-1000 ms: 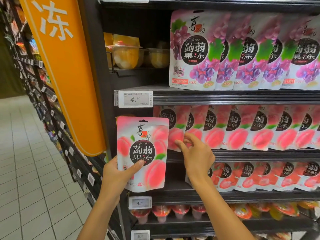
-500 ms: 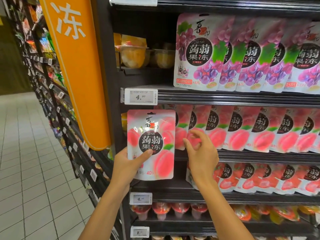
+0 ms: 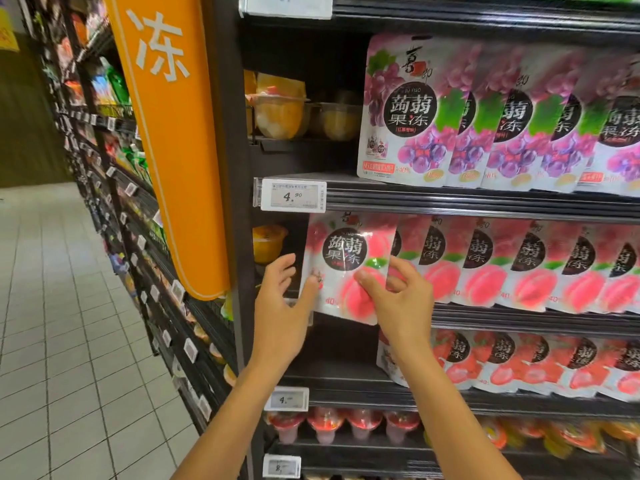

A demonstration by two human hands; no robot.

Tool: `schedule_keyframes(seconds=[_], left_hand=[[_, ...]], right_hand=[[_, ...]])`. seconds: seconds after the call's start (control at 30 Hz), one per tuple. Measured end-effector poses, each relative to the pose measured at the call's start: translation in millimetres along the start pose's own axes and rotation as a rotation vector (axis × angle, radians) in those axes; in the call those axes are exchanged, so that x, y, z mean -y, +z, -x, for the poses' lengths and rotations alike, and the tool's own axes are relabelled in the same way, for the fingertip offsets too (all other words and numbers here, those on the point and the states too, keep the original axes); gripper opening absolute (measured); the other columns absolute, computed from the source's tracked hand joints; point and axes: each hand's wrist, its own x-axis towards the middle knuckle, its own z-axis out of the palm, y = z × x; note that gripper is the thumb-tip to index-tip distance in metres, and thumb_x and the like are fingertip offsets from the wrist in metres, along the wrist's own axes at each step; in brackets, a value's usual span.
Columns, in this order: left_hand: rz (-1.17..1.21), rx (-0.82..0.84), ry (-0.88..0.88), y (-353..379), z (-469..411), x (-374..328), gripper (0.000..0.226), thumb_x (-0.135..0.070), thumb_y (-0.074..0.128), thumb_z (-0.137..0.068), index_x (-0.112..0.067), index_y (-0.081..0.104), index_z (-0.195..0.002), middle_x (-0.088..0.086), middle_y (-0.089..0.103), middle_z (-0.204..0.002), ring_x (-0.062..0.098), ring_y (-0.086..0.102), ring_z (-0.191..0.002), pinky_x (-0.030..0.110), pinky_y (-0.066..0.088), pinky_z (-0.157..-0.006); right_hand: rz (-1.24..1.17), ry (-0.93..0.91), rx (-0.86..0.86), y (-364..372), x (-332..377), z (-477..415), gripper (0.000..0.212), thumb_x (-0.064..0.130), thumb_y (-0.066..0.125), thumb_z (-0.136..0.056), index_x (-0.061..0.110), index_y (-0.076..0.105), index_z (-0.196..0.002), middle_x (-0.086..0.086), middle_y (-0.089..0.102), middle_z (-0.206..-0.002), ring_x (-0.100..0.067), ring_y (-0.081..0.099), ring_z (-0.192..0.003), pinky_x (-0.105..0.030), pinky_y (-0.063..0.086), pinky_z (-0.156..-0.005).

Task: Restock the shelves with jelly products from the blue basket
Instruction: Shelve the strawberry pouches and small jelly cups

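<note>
Mostly pink, the glossy jelly pouch (image 3: 346, 261) shows peaches.

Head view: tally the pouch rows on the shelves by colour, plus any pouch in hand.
Purple grape row: 1
Pink peach row: 1
Red strawberry row: 1
Pink peach pouch pinched by the right hand: 1
Total: 3 rows and 1 held pouch

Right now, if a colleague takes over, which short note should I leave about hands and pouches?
Left hand: open, thumb touching the peach jelly pouch at its left edge.
Right hand: pinches its lower right part.
Pouch: front left of the peach row, bottom hanging over the middle shelf lip.
Blue basket: not in view.
Done: pouch is at its row. Left: seat it, release.
</note>
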Motion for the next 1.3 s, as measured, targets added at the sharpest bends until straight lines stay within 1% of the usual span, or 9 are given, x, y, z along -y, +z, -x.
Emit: schedule_keyframes(seconds=[0.07, 0.2, 0.3, 0.4, 0.5, 0.57, 0.63, 1.03, 1.3], left_hand=[[-0.096, 0.042, 0.054, 0, 2, 0, 0.037, -0.027, 0.061, -0.095, -0.034, 0.052, -0.130, -0.020, 0.054, -0.128, -0.002, 0.049, -0.121, 0.016, 0.039, -0.101], [-0.218, 0.136, 0.076, 5, 4, 1, 0.043, -0.021, 0.058, -0.096, -0.023, 0.051, -0.139, -0.016, 0.053, -0.138, 0.002, 0.046, -0.129, 0.018, 0.037, -0.107], [-0.294, 0.105, 0.119, 5, 6, 6, 0.042, -0.015, 0.057, -0.096, -0.018, 0.052, -0.138, -0.015, 0.046, -0.141, 0.004, 0.041, -0.135, 0.001, 0.025, -0.104], [-0.365, 0.120, 0.140, 4, 8, 11, 0.043, -0.014, 0.057, -0.096, -0.019, 0.053, -0.138, -0.012, 0.038, -0.150, -0.002, 0.032, -0.136, -0.010, 0.013, -0.095], [-0.404, 0.143, 0.166, 4, 9, 15, 0.046, -0.013, 0.057, -0.095, -0.020, 0.050, -0.140, -0.013, 0.032, -0.154, -0.001, 0.028, -0.139, -0.009, 0.009, -0.097], [-0.397, 0.150, 0.168, 3, 10, 16, 0.047, -0.013, 0.057, -0.095, -0.021, 0.050, -0.140, -0.013, 0.032, -0.154, 0.001, 0.028, -0.140, 0.003, 0.018, -0.106], [-0.394, 0.143, 0.170, 4, 10, 17, 0.046, -0.013, 0.058, -0.095, -0.021, 0.050, -0.140, -0.013, 0.033, -0.154, 0.002, 0.029, -0.140, 0.015, 0.024, -0.111], [-0.429, 0.096, 0.167, 0, 4, 20, 0.047, -0.014, 0.057, -0.092, -0.023, 0.052, -0.138, -0.018, 0.030, -0.151, 0.001, 0.033, -0.134, 0.024, 0.039, -0.101], [-0.352, 0.036, 0.208, 7, 14, 19, 0.033, -0.008, 0.057, -0.093, -0.016, 0.060, -0.126, -0.007, 0.047, -0.140, 0.004, 0.040, -0.130, 0.024, 0.036, -0.107]], right_hand=[[0.094, -0.011, -0.061, 7, 5, -6, 0.044, 0.031, 0.081, -0.079, 0.017, 0.067, -0.117, 0.002, 0.075, -0.095, -0.011, 0.071, -0.088, -0.037, 0.058, -0.083], [0.193, 0.003, -0.024, 27, 8, -13, 0.044, 0.028, 0.077, -0.083, 0.021, 0.062, -0.124, 0.002, 0.073, -0.107, -0.016, 0.069, -0.100, -0.044, 0.056, -0.087], [0.177, 0.010, 0.042, 38, 2, -13, 0.045, 0.022, 0.070, -0.090, 0.018, 0.056, -0.132, -0.001, 0.068, -0.122, -0.019, 0.063, -0.116, -0.044, 0.052, -0.097], [0.187, -0.042, 0.108, 37, 0, -14, 0.046, 0.019, 0.065, -0.094, 0.016, 0.049, -0.137, 0.002, 0.064, -0.119, -0.018, 0.058, -0.121, -0.034, 0.049, -0.099], [0.301, -0.087, 0.191, 27, -3, -13, 0.049, 0.019, 0.066, -0.093, 0.018, 0.047, -0.137, 0.003, 0.064, -0.111, -0.017, 0.061, -0.108, -0.036, 0.052, -0.092], [0.493, -0.130, 0.179, 19, -7, -10, 0.046, 0.020, 0.073, -0.086, 0.026, 0.051, -0.126, 0.012, 0.061, -0.087, -0.013, 0.061, -0.082, -0.038, 0.055, -0.073], [0.637, -0.121, 0.124, 14, -8, -6, 0.040, 0.022, 0.076, -0.082, 0.029, 0.055, -0.115, 0.014, 0.058, -0.074, -0.009, 0.059, -0.069, -0.034, 0.052, -0.060], [0.433, -0.116, 0.083, 31, -17, 0, 0.033, 0.009, 0.072, -0.086, 0.023, 0.061, -0.114, 0.007, 0.063, -0.070, -0.012, 0.062, -0.063, -0.040, 0.057, -0.066], [0.307, -0.129, 0.018, 17, -32, 7, 0.018, 0.013, 0.074, -0.086, 0.018, 0.068, -0.103, 0.004, 0.065, -0.074, -0.009, 0.064, -0.067, -0.024, 0.057, -0.067]])
